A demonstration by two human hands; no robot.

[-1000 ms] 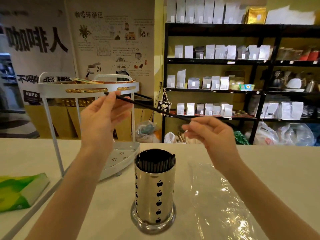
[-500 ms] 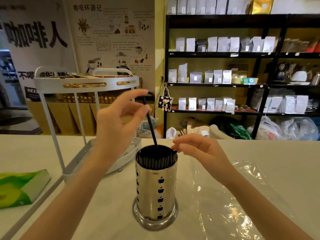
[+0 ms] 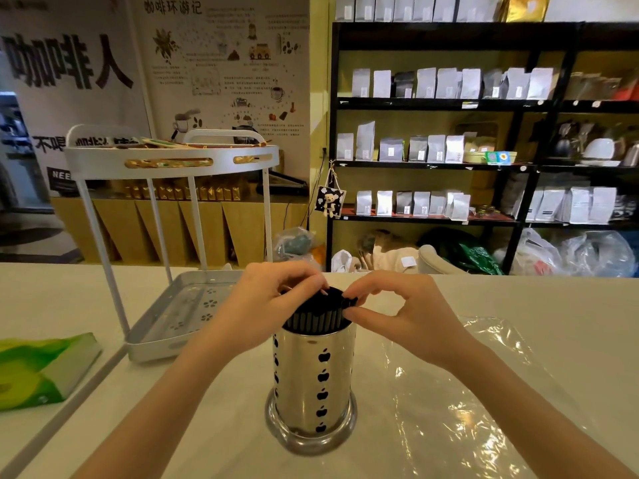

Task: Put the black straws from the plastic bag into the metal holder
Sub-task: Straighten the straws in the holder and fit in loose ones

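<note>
A shiny metal holder (image 3: 313,382) with black apple-shaped cut-outs stands on the pale counter in front of me. It is packed with black straws (image 3: 318,314) whose tops rise just above its rim. My left hand (image 3: 266,307) rests on the left side of the straw tops, fingers curled over them. My right hand (image 3: 397,314) is at the right side, with thumb and fingertips touching the straw ends. The clear plastic bag (image 3: 460,402) lies flat and crumpled on the counter to the right of the holder.
A white two-tier metal rack (image 3: 173,160) stands at the left, its lower tray (image 3: 166,326) close to my left forearm. A green packet (image 3: 38,368) lies at the far left. Dark shelves with pouches (image 3: 449,146) fill the wall beyond the counter.
The single straw held up between both hands was tipped upright and lowered into the holder. Both hands have come down onto the straw tops.
</note>
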